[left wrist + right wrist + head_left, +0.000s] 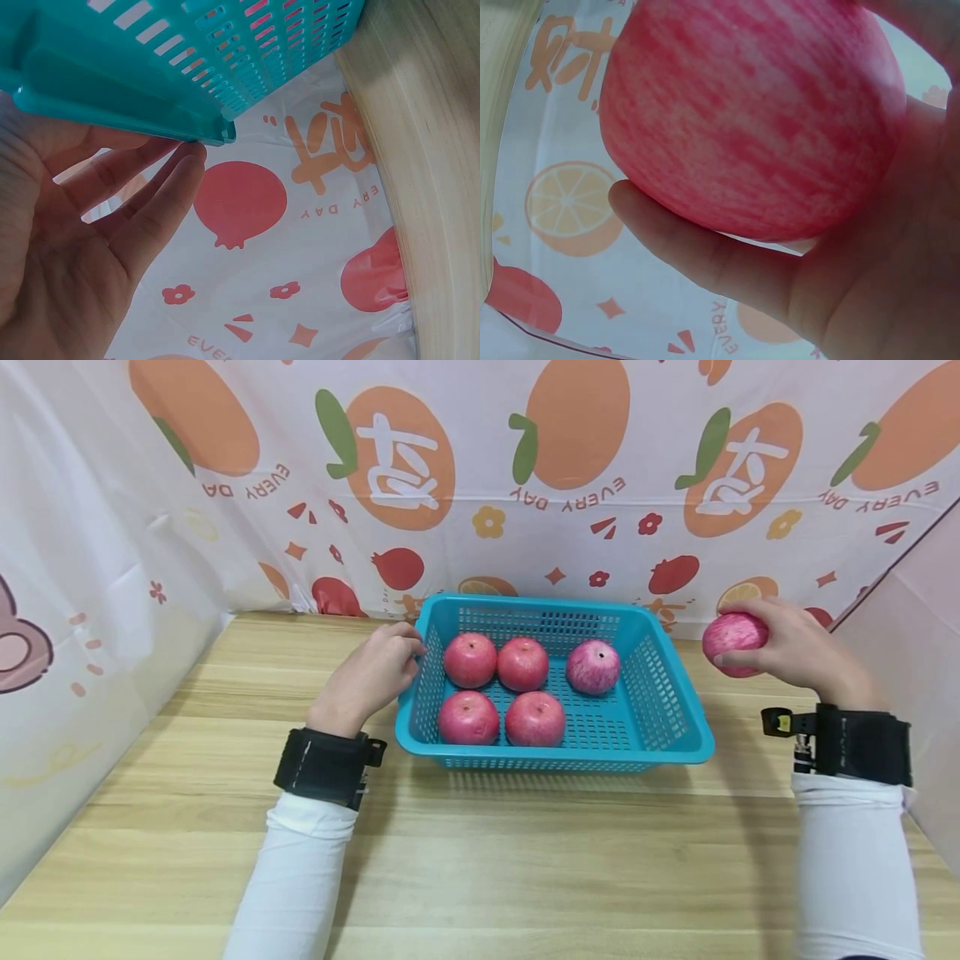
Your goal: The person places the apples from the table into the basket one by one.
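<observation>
A blue plastic basket (555, 756) with slotted walls stands on the table, with several red apples in it. Four of the fruits sit grouped at its left, and a streaked pink-red apple (592, 667) lies apart toward the right. At the basket's left rim, my left hand (372, 675) holds the edge with bent fingers; in the left wrist view its fingertips (193, 150) meet the rim's underside. My right hand (798, 643) grips another streaked apple (733, 642), raised to the right of the basket. In the right wrist view this apple (754, 112) sits between thumb and fingers.
The light wooden table (525, 860) runs up to a white fruit-printed cloth (480, 460) close behind the basket. More pale cloth (97, 568) hangs along the left side, and another panel borders the right.
</observation>
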`<state>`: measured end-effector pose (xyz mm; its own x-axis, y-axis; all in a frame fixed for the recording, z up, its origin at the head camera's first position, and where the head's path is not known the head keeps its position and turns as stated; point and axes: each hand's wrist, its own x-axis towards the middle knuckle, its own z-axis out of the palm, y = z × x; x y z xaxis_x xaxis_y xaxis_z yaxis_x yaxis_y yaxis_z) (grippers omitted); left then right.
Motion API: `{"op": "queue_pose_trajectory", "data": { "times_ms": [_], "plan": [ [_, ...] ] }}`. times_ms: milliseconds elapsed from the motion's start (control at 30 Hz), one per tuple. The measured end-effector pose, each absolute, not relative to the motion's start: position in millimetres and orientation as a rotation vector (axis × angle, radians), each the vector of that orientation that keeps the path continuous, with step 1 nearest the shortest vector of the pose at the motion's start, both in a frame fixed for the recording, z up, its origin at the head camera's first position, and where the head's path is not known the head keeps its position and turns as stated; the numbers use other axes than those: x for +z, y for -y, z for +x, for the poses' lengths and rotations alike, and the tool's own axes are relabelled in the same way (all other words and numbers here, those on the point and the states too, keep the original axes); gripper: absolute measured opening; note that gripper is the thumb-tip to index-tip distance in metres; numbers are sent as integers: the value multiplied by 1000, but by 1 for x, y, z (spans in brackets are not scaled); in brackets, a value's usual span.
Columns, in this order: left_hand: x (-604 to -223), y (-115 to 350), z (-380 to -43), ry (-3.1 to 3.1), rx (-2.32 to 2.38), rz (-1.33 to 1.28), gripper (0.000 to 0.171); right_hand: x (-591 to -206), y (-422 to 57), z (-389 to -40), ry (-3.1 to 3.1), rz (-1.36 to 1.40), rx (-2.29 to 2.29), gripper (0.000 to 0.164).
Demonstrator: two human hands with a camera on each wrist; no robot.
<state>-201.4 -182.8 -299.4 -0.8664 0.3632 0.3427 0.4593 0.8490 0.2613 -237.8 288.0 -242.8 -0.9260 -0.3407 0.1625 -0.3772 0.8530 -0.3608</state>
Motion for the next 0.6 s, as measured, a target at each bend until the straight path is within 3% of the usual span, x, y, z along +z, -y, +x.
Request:
{"op": "queue_pose_trajectory", "data": {
  "times_ms": [600],
  "plan": [
    [-300, 183, -201, 2760, -493, -607, 24, -237, -265, -239, 2937, 642, 598, 71]
  ]
}}
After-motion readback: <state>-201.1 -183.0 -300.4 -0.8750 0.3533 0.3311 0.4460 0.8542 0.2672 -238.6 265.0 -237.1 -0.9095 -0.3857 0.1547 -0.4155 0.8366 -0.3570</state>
